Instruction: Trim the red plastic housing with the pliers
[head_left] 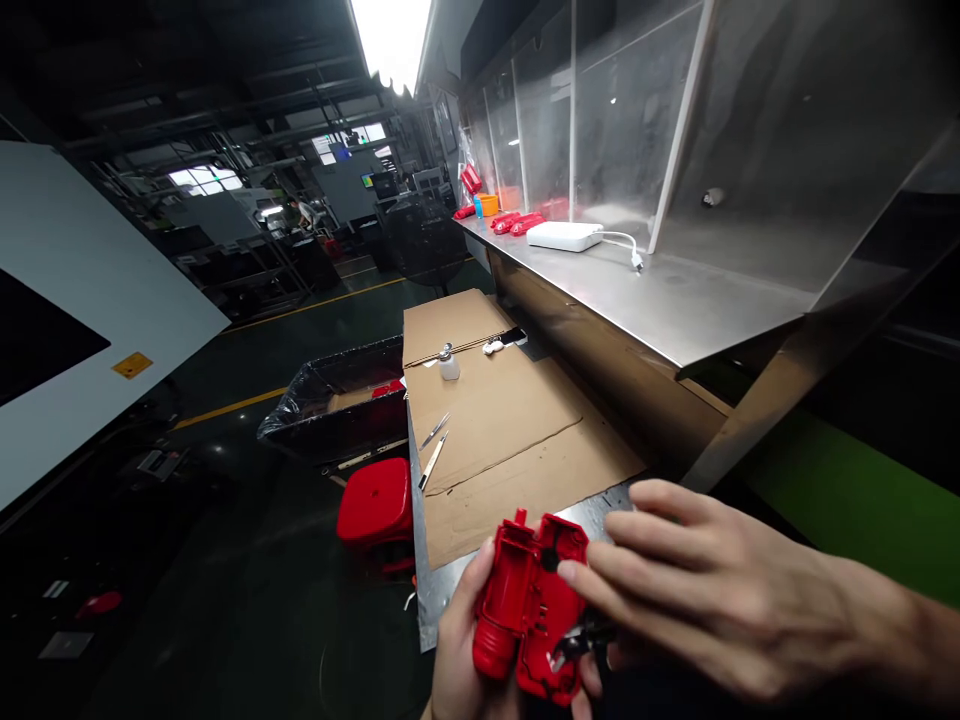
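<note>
My left hand (461,640) is wrapped round a red plastic housing (499,600), which lies opened in two hollow halves. Ribs, screw posts and a threaded round end show on it. My right hand (697,590) is over the right half, its index finger touching near the upper rim. Under that palm it grips a small pair of dark pliers (576,642), jaws inside the lower part of the right half; the handles are mostly hidden by the fingers.
Cardboard (502,400) covers the bench, bearing a pump bottle (448,365), tweezers (435,430) and a craft knife (433,460). A metal shelf (637,300) at right holds a white power bank (564,236) and red parts (517,223). A red stool (375,500) and lined bin (330,425) stand left.
</note>
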